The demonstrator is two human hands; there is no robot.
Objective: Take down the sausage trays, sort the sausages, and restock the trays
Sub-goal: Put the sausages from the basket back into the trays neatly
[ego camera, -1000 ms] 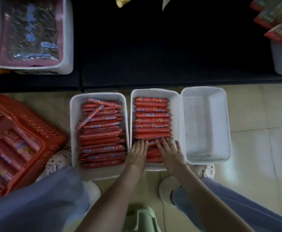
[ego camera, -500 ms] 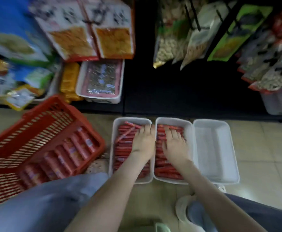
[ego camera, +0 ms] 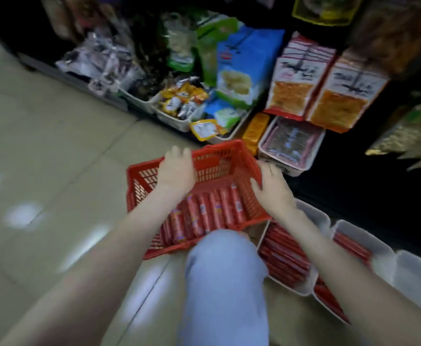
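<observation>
A red plastic basket point(ego camera: 219, 163) stands on the floor in front of me, with a row of large red sausages point(ego camera: 204, 216) lying in its bottom. My left hand point(ego camera: 177, 168) lies over its far left rim, fingers curled over the edge. My right hand point(ego camera: 271, 188) grips its right rim. To the right, two white trays point(ego camera: 313, 214) point(ego camera: 354, 229) hold thin red sausages point(ego camera: 286, 260) in rows. My right forearm crosses over them. A third white tray point(ego camera: 419, 278) at the far right looks empty. The picture is blurred by motion.
The bottom shelf behind the basket holds white bins of snack packets point(ego camera: 182, 101), a yellow pack point(ego camera: 255, 131) and a white tray of dark packets point(ego camera: 291, 143). Hanging bags point(ego camera: 291, 91) fill the rack above. My knee point(ego camera: 224, 270) is just behind the basket. Tiled floor point(ego camera: 42, 158) stretches left.
Both hands have left the sausage trays and moved left onto the rim of the red basket. My view has swung left, so the trays now lie at the lower right.
</observation>
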